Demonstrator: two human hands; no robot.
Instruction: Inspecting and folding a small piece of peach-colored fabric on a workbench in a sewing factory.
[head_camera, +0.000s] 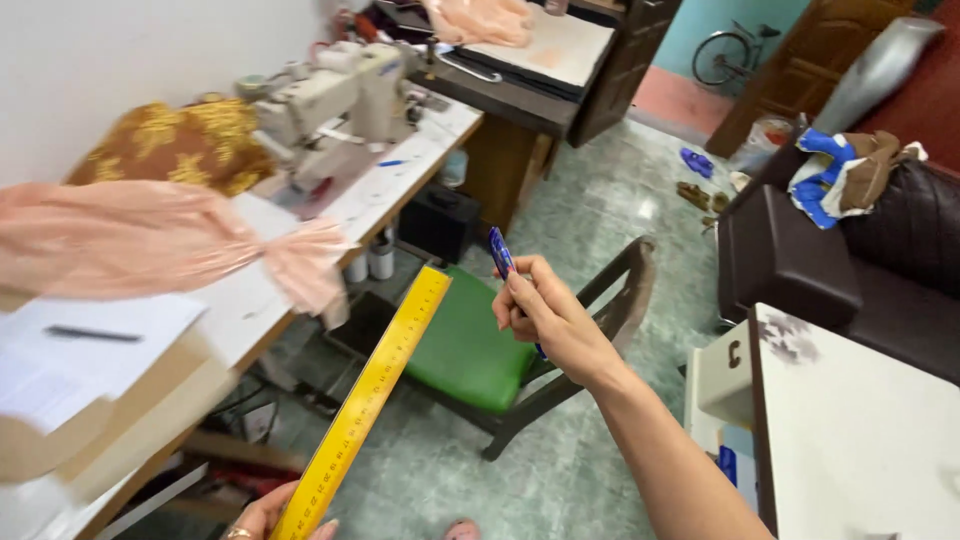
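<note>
My right hand (548, 318) is raised in the middle of the view, fingers closed around a blue pen (501, 251) whose tip sticks up above my fingers. At the bottom edge my left hand (268, 514) grips the near end of a long yellow ruler (372, 388). The ruler slants up and to the right, its far end hanging over the green seat of a chair (468, 352). A bunched peach-pink cloth (150, 247) lies on the white worktable (245, 305) to my left, one gathered end hanging over the table edge.
A white sewing machine (335, 105) stands on the worktable, with a gold-patterned bundle (180, 145) behind it. Paper with a dark pen (92, 335) lies near me. A dark sofa (850, 260) with clothes and a white table (860, 430) stand on the right. Green tiled floor (600, 210) lies between.
</note>
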